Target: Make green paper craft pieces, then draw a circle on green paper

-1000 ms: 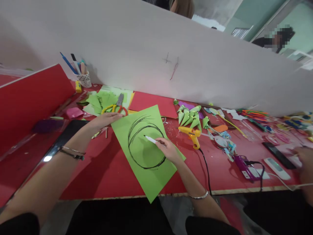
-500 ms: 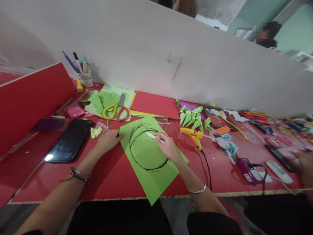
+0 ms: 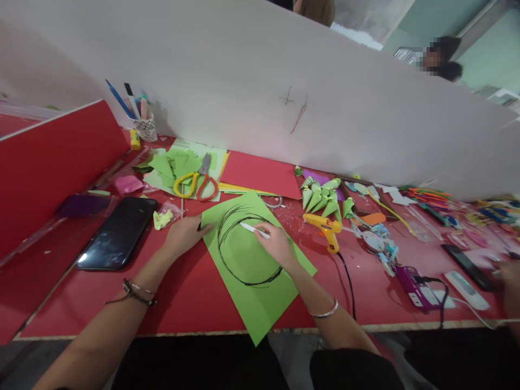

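A rough circle [image 3: 248, 245] is already sketched on the green sheet [image 3: 260, 303]; the right hand [image 3: 276, 245] grips a pen [image 3: 254, 229], the left hand [image 3: 184, 235] lies flat, steadying the sheet's edge.

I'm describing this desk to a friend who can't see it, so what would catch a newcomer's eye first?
First, the bright green sheet at the middle of the red table, with rough black circles scribbled on it. The right hand holds a white marker to the circle's upper edge, while the left hand presses the sheet's left corner. Behind them lie yellow and orange scissors on green scraps, and a yellow glue gun sits to the right.
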`<state>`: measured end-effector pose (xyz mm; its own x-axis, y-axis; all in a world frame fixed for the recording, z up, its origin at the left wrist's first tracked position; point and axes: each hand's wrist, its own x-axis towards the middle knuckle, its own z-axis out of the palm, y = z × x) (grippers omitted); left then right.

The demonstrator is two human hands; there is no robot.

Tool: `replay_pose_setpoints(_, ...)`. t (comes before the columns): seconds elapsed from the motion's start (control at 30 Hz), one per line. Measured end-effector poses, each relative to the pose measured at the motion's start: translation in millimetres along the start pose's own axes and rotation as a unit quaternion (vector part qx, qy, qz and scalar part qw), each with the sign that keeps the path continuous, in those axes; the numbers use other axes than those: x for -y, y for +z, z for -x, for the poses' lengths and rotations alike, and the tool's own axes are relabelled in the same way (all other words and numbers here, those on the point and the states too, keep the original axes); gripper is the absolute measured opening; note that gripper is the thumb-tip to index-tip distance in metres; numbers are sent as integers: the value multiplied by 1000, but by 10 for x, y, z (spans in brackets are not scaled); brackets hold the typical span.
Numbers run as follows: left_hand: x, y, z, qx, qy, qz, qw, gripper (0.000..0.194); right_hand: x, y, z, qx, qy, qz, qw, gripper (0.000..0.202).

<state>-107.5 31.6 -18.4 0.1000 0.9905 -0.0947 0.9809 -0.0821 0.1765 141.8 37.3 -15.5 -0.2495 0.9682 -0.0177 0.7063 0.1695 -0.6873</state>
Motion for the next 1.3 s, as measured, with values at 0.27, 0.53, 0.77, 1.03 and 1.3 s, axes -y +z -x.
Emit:
replay_pose_setpoints(0.27,10,11,1,-3,-3,2,1000,48,68,29,7,34,-44,-13,998,23)
replay_pose_setpoints(0.53,-1,1,-8,7,-16,18,1000,44,101,20,14,94,-64,-26,993,25)
replay_pose_setpoints(0.77,20,30,-10,-4,-1,9,1000,46,98,35,24,136,-82,-42,986,24)
replay_pose_setpoints(1.03,2,-1,-3,6,-11,9,1000,44,74,-27,-20,202,-111,-57,971,24)
replay_pose_setpoints(1.3,4,-9,-4,8,-7,7,1000,46,76,-101,-90,185,-86,-109,973,25)
